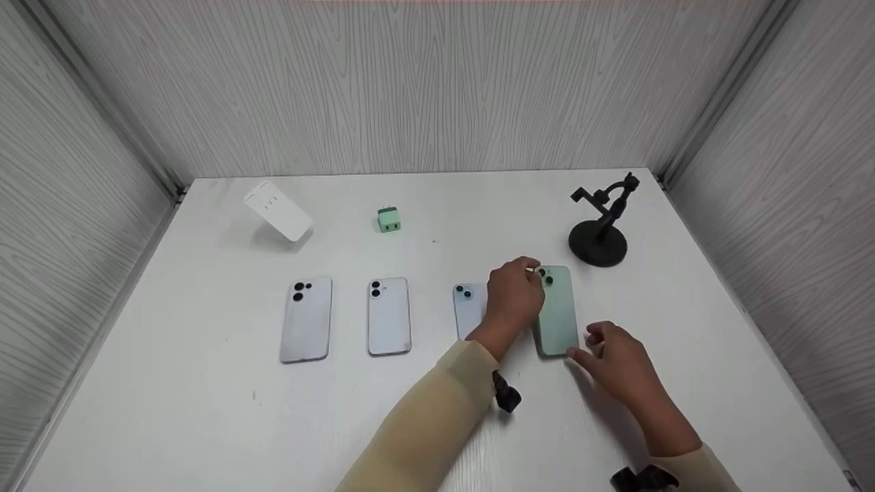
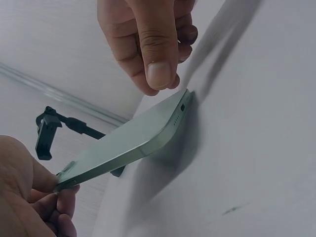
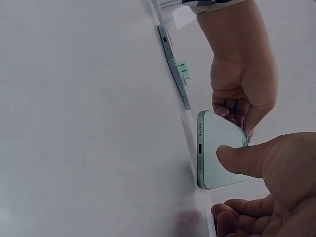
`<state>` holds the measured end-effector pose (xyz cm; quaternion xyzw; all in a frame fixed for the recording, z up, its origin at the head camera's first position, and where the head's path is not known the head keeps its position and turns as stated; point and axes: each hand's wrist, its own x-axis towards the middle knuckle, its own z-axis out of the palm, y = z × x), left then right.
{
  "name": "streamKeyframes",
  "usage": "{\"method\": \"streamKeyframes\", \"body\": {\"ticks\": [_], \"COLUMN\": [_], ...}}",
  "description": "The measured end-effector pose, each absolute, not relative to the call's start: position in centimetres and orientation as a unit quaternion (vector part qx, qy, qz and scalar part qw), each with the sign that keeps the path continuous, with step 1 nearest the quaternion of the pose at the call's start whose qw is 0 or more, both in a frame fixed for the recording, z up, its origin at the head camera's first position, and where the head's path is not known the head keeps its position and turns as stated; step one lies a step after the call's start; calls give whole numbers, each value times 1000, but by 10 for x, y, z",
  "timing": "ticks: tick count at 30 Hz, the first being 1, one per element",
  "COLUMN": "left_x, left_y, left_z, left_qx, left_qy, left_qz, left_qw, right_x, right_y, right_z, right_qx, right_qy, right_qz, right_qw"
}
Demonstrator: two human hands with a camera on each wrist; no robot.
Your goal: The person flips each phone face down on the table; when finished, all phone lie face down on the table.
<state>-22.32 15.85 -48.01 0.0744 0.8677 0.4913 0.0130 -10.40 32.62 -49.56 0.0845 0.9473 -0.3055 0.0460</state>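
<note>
In the head view, a pale green phone (image 1: 560, 311) lies back up at the right of the table. My left hand (image 1: 516, 290) pinches its camera end between thumb and fingers. The left wrist view shows the phone (image 2: 133, 131) tilted, with a shadow under its port end. Close by that end is my right hand (image 1: 615, 359), thumb and fingers apart and loosely bent. Its thumb (image 3: 242, 160) overlaps the phone's back in the right wrist view. A light blue phone (image 1: 467, 311) lies partly hidden behind my left forearm.
Further left lie a white phone (image 1: 389, 318) and a pale lavender phone (image 1: 307, 321). Behind them are a green plug charger (image 1: 389, 220) and a tilted white slotted block (image 1: 279, 210). A black phone stand (image 1: 598, 242) stands at the back right. Panel walls (image 1: 410, 89) enclose the table.
</note>
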Motion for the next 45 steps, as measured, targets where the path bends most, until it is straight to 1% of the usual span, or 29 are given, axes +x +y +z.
{"method": "streamKeyframes", "body": {"ticks": [5,18,28,31,36,41,45], "left_x": [-221,-216,-217,-218,-219,-221,-223], "left_y": [158,159,159,159,160,163,164], "left_z": [-486,-495,-498,-497,-496,-496,-494], "left_qx": [76,88,85,92,113,144,164], "left_qy": [855,833,841,847,864,887,902], "left_qz": [513,546,533,523,485,423,374], "left_qw": [3,10,23,37,79,117,140], "right_x": [-105,-110,-110,-110,-109,-110,-112], "right_y": [327,323,326,327,328,329,331], "right_z": [-496,-504,-506,-507,-506,-507,-506], "right_qx": [86,80,78,78,76,72,71], "right_qy": [944,946,946,946,948,949,949], "right_qz": [-312,-309,-309,-309,-305,-303,-300], "right_qw": [60,49,52,52,50,49,59]}}
